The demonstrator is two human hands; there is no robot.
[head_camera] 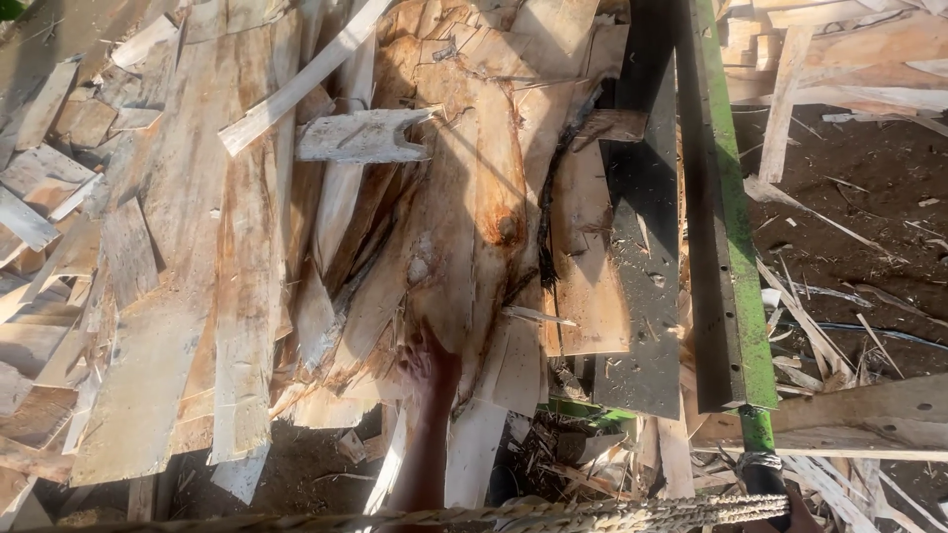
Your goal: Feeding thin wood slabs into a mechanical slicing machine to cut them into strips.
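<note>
hand (420,360) reaches up fr bottom edge, fingers tucked under wide veneer sheet (464,207) at its near end, grip not clear | sheet lies atop wood scrap pile (178,296), centre | green metal frame (736,247) just rt of pile | rope (592,513) along bottom | other hand not seen

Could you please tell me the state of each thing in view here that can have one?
Hand: reaching under the veneer pile, fingers mostly hidden; which hand it is cannot be told.
Veneer sheets: loosely heaped, splintered, overlapping.
Knotted sheet: lying on top, split at the edges.
Green metal frame: lying beside the pile.
Rope: stretched across the bottom edge.
</note>
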